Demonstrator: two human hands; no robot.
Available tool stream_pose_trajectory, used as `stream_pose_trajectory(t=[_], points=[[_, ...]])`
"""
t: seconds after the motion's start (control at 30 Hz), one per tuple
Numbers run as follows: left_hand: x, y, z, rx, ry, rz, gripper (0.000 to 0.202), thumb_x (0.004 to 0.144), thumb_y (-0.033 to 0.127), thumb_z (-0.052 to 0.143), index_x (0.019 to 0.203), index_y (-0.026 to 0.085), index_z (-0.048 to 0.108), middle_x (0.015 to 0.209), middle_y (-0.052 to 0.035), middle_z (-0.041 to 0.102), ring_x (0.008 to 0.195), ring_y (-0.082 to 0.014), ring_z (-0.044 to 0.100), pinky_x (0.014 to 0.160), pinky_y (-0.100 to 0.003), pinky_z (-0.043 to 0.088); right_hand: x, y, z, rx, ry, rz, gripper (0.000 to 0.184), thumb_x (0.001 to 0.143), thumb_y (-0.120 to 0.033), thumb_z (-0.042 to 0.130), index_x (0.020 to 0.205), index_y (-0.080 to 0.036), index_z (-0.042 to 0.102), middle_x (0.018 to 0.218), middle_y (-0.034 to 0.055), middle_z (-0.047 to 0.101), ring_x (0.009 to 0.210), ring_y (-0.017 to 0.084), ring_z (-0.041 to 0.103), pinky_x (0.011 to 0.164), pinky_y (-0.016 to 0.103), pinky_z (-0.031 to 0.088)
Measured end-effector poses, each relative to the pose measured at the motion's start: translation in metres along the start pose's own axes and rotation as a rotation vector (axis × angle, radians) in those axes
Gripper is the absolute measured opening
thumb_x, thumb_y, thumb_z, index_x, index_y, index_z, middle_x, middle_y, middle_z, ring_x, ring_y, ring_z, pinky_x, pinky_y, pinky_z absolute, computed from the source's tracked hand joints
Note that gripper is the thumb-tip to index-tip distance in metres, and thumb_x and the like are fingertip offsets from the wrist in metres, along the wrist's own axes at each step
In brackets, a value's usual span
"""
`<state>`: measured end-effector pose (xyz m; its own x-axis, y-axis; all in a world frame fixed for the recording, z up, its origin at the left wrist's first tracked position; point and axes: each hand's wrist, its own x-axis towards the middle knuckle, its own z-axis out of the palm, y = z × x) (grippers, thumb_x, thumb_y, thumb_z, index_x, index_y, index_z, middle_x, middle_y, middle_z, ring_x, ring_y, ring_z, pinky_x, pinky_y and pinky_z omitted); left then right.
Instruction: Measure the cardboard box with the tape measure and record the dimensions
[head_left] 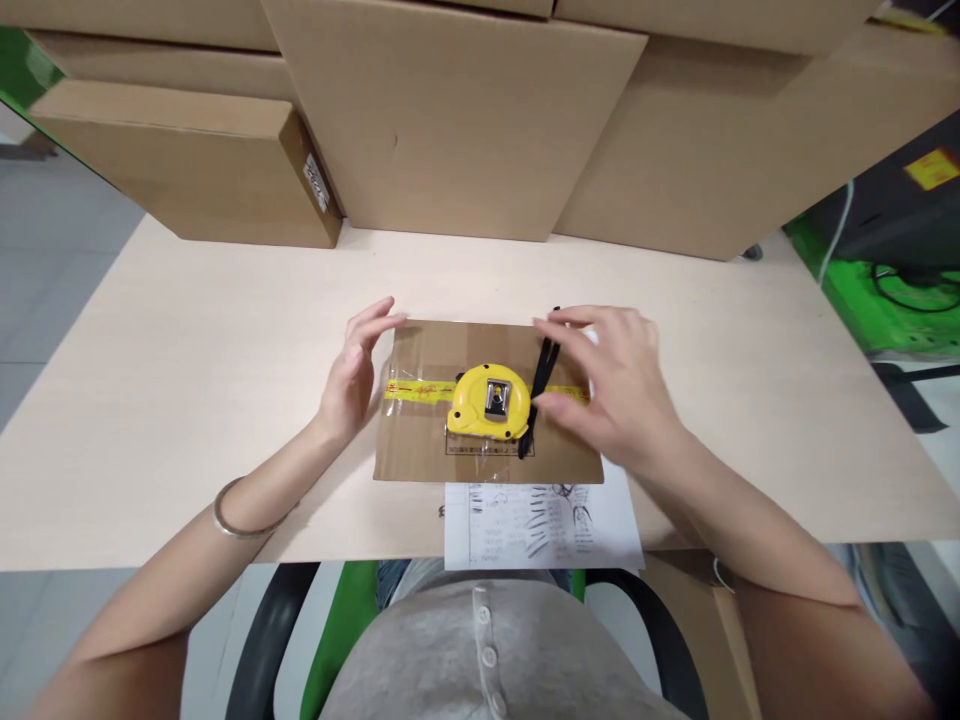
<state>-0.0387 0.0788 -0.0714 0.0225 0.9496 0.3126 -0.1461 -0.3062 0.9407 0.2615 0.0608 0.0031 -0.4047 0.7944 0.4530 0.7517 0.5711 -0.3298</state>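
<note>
A small flat cardboard box point(427, 440), sealed with yellow tape, lies on the pale table point(187, 380) in front of me. A yellow tape measure point(487, 402) with a black wrist strap point(541, 375) sits on top of it. My left hand point(354, 375) is open, its fingers curved along the box's left edge near the far corner. Over the right side of the box hovers my right hand point(611, 385), fingers spread and open, thumb near the strap; whether it touches the strap I cannot tell.
Large cardboard boxes point(450, 120) are stacked along the table's far edge. A printed sheet of paper point(540, 525) lies at the near edge, partly under the small box. Another carton point(697, 620) stands on the floor at right. Green equipment point(885, 290) sits right.
</note>
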Motion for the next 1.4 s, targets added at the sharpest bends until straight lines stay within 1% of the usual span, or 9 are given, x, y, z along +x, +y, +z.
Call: stream_pose_trajectory(t=[0.17,0.23,0.33,0.57,0.67,0.77,0.9,1.1,1.4], points=[[-0.006,-0.003,-0.012,0.098,-0.116,-0.04,0.054,0.098,0.071,0.047,0.11,0.032,0.083,0.158,-0.0033,0.055,0.158,-0.0315,0.033,0.135,-0.048,0.019,0.015,-0.035,0.005,0.147,-0.288,-0.142,0.058,0.094,-0.072,0.06,0.128,-0.025,0.067,0.142,0.0135,0.066,0.15,0.041,0.044,0.125,0.071,0.026],[-0.007,-0.004,-0.012,0.053,-0.133,-0.084,0.057,0.097,0.073,0.046,0.11,0.032,0.083,0.156,-0.005,0.056,0.158,-0.0317,0.034,0.135,-0.049,0.02,0.02,-0.043,0.005,0.258,-0.343,-0.148,0.053,0.092,-0.067,0.067,0.127,-0.027,0.065,0.136,0.0105,0.07,0.143,0.039,0.054,0.12,0.067,0.04],[-0.009,-0.005,-0.01,-0.037,-0.134,-0.135,0.058,0.097,0.074,0.046,0.111,0.031,0.082,0.154,-0.0049,0.058,0.158,-0.0317,0.035,0.133,-0.048,0.024,0.034,-0.057,0.006,0.332,-0.385,-0.062,0.044,0.096,-0.055,0.068,0.131,-0.029,0.061,0.122,0.0071,0.077,0.109,0.031,0.075,0.092,0.049,0.061],[-0.008,-0.004,-0.009,-0.177,-0.13,-0.279,0.068,0.094,0.082,0.041,0.116,0.028,0.077,0.152,-0.0048,0.062,0.151,-0.0346,0.046,0.128,-0.047,0.035,0.068,-0.08,0.025,0.238,-0.444,-0.072,0.047,0.101,-0.046,0.063,0.142,-0.027,0.051,0.136,0.0071,0.072,0.101,0.029,0.078,0.082,0.042,0.06],[-0.005,-0.008,-0.016,-0.119,-0.161,-0.247,0.066,0.09,0.085,0.047,0.106,0.029,0.08,0.149,-0.0068,0.061,0.15,-0.0348,0.045,0.127,-0.049,0.035,0.064,-0.071,0.027,0.29,-0.448,-0.056,0.04,0.099,-0.041,0.067,0.135,-0.029,0.055,0.126,0.005,0.075,0.1,0.027,0.076,0.082,0.039,0.059],[-0.003,-0.014,-0.024,-0.005,-0.202,-0.168,0.044,0.086,0.07,0.07,0.11,0.035,0.08,0.144,-0.0071,0.061,0.152,-0.0338,0.041,0.13,-0.05,0.029,0.051,-0.052,0.015,0.32,-0.394,-0.009,0.037,0.094,-0.041,0.072,0.126,-0.027,0.061,0.117,0.0052,0.077,0.098,0.026,0.075,0.081,0.038,0.057],[-0.002,-0.017,-0.029,0.04,-0.265,-0.146,0.033,0.092,0.055,0.07,0.119,0.039,0.078,0.146,-0.0055,0.058,0.156,-0.0329,0.034,0.133,-0.052,0.019,0.021,-0.008,-0.025,0.379,-0.391,0.133,0.034,0.09,-0.042,0.076,0.12,-0.027,0.067,0.109,0.0041,0.077,0.086,0.022,0.073,0.075,0.036,0.057],[0.002,-0.022,-0.031,0.015,-0.304,-0.106,0.041,0.085,0.06,0.076,0.119,0.037,0.077,0.142,-0.007,0.058,0.154,-0.0366,0.034,0.131,-0.06,0.02,-0.03,0.053,-0.077,0.294,-0.293,0.451,0.037,0.081,-0.053,0.082,0.109,-0.032,0.07,0.102,0.0035,0.073,0.083,0.023,0.067,0.068,0.037,0.055],[0.0,-0.026,-0.033,0.051,-0.279,-0.074,0.04,0.089,0.058,0.074,0.121,0.036,0.076,0.142,-0.0071,0.057,0.157,-0.0346,0.031,0.131,-0.057,0.022,-0.033,0.044,-0.065,0.343,-0.302,0.484,0.035,0.083,-0.052,0.081,0.106,-0.029,0.07,0.098,0.0025,0.072,0.081,0.02,0.066,0.065,0.034,0.054]])
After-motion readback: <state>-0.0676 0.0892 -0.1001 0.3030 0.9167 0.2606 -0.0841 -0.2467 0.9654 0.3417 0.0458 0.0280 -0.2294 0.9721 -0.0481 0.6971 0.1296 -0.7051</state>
